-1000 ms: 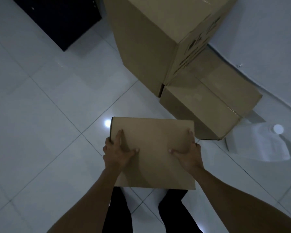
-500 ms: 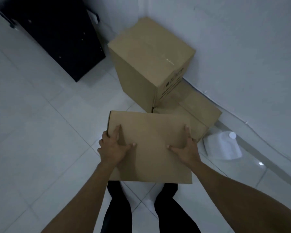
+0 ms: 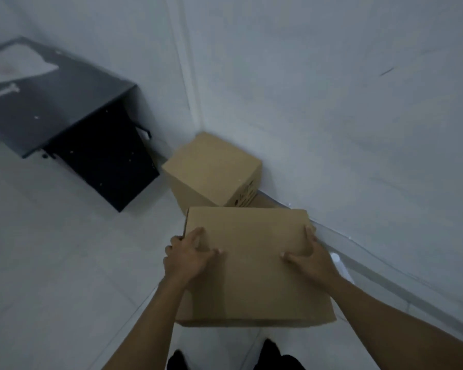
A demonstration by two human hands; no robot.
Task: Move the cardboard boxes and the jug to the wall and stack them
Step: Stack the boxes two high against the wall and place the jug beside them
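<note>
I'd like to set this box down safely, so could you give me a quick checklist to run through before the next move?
1. Grip: left hand and right hand each clasp a side of the carried box, thumbs on top. Ok.
2. Box level: its top looks roughly flat. Ok.
3. Landing spot: the low box by the wall is nearly all hidden behind the carried box. Cannot tell.
4. Tall box in the corner stands upright. Ok.
5. Jug: only a white sliver shows past the right hand, near the wall. Cannot tell its clearance.
6. Floor to the left looks bare; the cabinet stands apart. Ok.
</note>
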